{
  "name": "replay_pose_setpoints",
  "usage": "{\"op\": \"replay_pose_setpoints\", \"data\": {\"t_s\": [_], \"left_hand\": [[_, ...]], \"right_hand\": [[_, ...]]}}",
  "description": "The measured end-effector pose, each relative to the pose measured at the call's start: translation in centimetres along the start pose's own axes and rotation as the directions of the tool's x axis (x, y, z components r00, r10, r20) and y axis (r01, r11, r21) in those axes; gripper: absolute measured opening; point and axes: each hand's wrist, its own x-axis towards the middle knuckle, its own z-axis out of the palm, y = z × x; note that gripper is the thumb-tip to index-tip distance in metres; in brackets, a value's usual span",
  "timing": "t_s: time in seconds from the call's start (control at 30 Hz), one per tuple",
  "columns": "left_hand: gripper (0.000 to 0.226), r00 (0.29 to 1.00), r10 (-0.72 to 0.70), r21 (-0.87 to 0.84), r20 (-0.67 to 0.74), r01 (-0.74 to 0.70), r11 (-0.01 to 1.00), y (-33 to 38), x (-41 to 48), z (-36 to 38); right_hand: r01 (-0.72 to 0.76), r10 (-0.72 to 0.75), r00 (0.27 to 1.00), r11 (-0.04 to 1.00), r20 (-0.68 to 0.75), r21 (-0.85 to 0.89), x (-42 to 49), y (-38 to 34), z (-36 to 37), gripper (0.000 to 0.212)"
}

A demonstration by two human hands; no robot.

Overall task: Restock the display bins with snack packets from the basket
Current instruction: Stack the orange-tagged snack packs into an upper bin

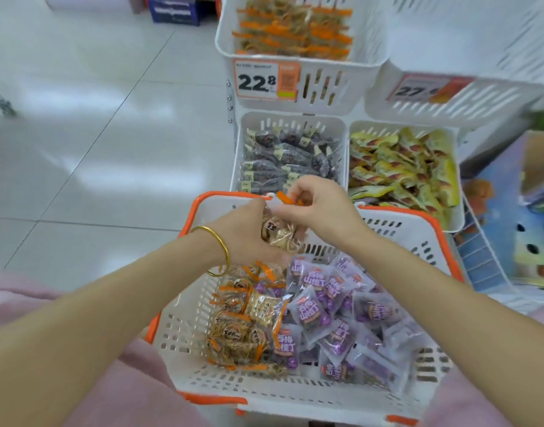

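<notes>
A white basket [184, 331] with orange trim sits on my lap. It holds orange-edged golden snack packets [243, 322] on the left and purple packets [335, 315] on the right. Above its far rim my left hand [243, 235] grips a bunch of golden packets [278, 234]. My right hand [314, 201] pinches the orange end of one of them. The top display bin [366, 60], with the 22.8 price tag, holds the same orange-edged packets [292, 29].
Below the top bin stand a bin of dark purple packets [292, 155] and a bin of yellow packets [403, 171]. Another white bin [480, 100] is at the upper right. A cardboard box [538, 167] and blue packaging lie at the right. Tiled floor stretches left.
</notes>
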Motion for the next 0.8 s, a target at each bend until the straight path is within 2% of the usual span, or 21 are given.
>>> {"op": "replay_pose_setpoints", "data": {"t_s": [0.1,0.17,0.23,0.3,0.37,0.43,0.5,0.57,0.63,0.67,0.73,0.8], "left_hand": [[0.050,0.999,0.045,-0.155,-0.011,-0.046,0.987,1.3,0.5,-0.6],[0.046,0.998,0.064,-0.325,0.013,-0.057,0.944,1.8,0.8,-1.1],[0.043,0.995,0.095,-0.385,0.018,-0.081,0.920,2.2,1.1,-1.4],[0.049,0.989,0.143,-0.415,0.027,-0.119,0.902,2.6,1.4,-1.6],[0.068,0.980,0.195,-0.430,0.036,-0.161,0.888,3.1,1.9,-1.9],[0.076,0.974,0.227,-0.446,-0.001,-0.204,0.871,3.9,2.4,-3.0],[0.074,0.961,0.268,-0.437,-0.066,-0.269,0.858,4.7,3.4,-4.8],[0.068,0.940,0.310,-0.345,-0.140,-0.340,0.875,5.6,4.6,-7.3],[0.069,0.914,0.351,-0.257,-0.205,-0.396,0.881,6.3,6.2,-9.8],[0.070,0.903,0.367,-0.224,-0.225,-0.415,0.882,6.9,7.2,-10.9],[0.065,0.878,0.384,-0.153,-0.286,-0.437,0.886,8.0,9.5,-13.1],[0.071,0.831,0.369,-0.109,-0.416,-0.448,0.887,8.7,12.3,-15.4]], "right_hand": [[-0.098,0.100,0.995,0.992,-0.019,0.077,-0.6,-0.9,-3.1,0.026],[-0.146,0.144,0.986,0.989,0.080,0.016,-0.9,-1.1,-5.4,0.032],[-0.167,0.177,0.965,0.984,0.192,-0.069,-1.3,-1.2,-7.0,0.045],[-0.137,0.147,0.968,0.989,0.205,-0.064,-1.2,-1.4,-7.8,0.039],[-0.050,0.053,0.990,0.998,0.133,-0.023,-0.7,-2.1,-8.3,0.024],[0.015,-0.015,0.999,1.000,0.037,-0.003,0.3,-3.0,-8.9,0.023],[0.064,-0.064,0.998,0.996,-0.007,-0.060,1.8,-4.4,-10.0,0.028],[0.068,-0.060,0.995,0.993,0.081,-0.093,3.4,-5.6,-11.8,0.028],[0.037,-0.025,0.980,0.997,0.196,-0.061,5.2,-6.5,-13.8,0.040],[0.049,-0.034,0.980,0.997,0.198,-0.068,6.3,-7.0,-14.8,0.042],[0.128,-0.112,0.988,0.979,0.110,-0.158,8.9,-8.1,-16.3,0.033],[0.196,-0.213,0.976,0.946,-0.041,-0.259,12.2,-9.0,-17.7,0.024]]}}
